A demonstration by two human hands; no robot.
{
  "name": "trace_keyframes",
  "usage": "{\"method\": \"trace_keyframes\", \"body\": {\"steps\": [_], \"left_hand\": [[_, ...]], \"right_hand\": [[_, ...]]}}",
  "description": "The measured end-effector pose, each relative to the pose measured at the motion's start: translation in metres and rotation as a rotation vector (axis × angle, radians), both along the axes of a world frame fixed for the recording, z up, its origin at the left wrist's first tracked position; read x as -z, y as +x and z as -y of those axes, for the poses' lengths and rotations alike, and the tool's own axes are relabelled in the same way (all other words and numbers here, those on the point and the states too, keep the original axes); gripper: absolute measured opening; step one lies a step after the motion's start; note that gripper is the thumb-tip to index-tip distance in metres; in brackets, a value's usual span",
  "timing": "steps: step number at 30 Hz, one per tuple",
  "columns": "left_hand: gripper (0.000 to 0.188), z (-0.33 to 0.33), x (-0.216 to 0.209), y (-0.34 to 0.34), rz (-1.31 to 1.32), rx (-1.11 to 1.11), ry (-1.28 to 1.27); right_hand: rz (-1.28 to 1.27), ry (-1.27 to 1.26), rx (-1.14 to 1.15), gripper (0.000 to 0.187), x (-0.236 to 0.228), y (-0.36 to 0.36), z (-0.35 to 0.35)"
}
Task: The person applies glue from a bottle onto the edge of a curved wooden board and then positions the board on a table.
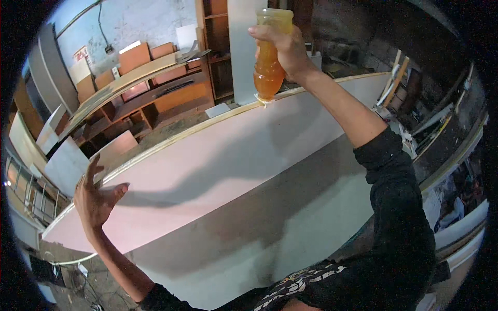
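My right hand (287,49) is wrapped round a clear plastic bottle (268,78) of amber liquid, like glue. The bottle is upside down, its pale nozzle end down at the far edge of a long pinkish-white panel (207,160). Along that edge runs a light wooden strip (179,137); the nozzle meets or nearly meets it. At the panel's far left side my left hand (96,199) has its fingers apart and holds nothing. It is by the edge strip; whether it touches cannot be told.
Beyond the panel stands a brown wooden cabinet (179,98) with open compartments and boards leaning on it. Loose boards (67,158) lean at the left. Long sticks (395,83) and scrap lie at the right. A grey-white board (207,274) is on the near side, with cables on the floor at lower left.
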State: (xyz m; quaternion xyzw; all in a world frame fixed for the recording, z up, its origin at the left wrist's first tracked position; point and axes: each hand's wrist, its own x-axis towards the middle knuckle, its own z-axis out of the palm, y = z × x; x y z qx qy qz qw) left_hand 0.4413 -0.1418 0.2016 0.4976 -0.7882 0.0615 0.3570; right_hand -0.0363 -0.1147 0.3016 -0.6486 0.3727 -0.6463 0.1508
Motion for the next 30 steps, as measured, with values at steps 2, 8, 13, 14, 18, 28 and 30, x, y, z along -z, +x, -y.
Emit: {"method": "trace_keyframes", "body": {"steps": [2, 8, 13, 14, 18, 28, 30], "left_hand": [[0.099, 0.0, 0.004, -0.003, 0.019, 0.001, -0.014], [0.108, -0.011, -0.001, -0.005, -0.06, 0.003, 0.031], [0.106, -0.006, -0.002, -0.007, 0.078, -0.04, 0.026], [0.107, -0.005, 0.0, -0.006, 0.085, -0.04, -0.011], [0.11, 0.002, 0.007, -0.002, 0.097, -0.035, -0.002], [0.109, -0.001, -0.001, 0.004, 0.169, -0.059, -0.014], [0.108, 0.0, -0.002, 0.001, 0.148, -0.057, 0.016]], "right_hand": [[-0.023, -0.024, 0.051, 0.03, 0.0, -0.019, -0.006], [-0.022, -0.141, 0.141, 0.027, -0.004, -0.064, -0.018], [-0.08, -0.169, 0.319, 0.03, -0.002, -0.105, -0.023], [-0.05, -0.165, 0.289, 0.03, -0.002, -0.114, -0.024], [-0.076, -0.252, 0.292, 0.019, 0.002, -0.15, -0.021], [-0.564, -0.694, 0.518, 0.023, 0.01, -0.061, 0.001], [-0.223, -0.406, 0.158, 0.03, 0.004, -0.025, 0.003]]}}
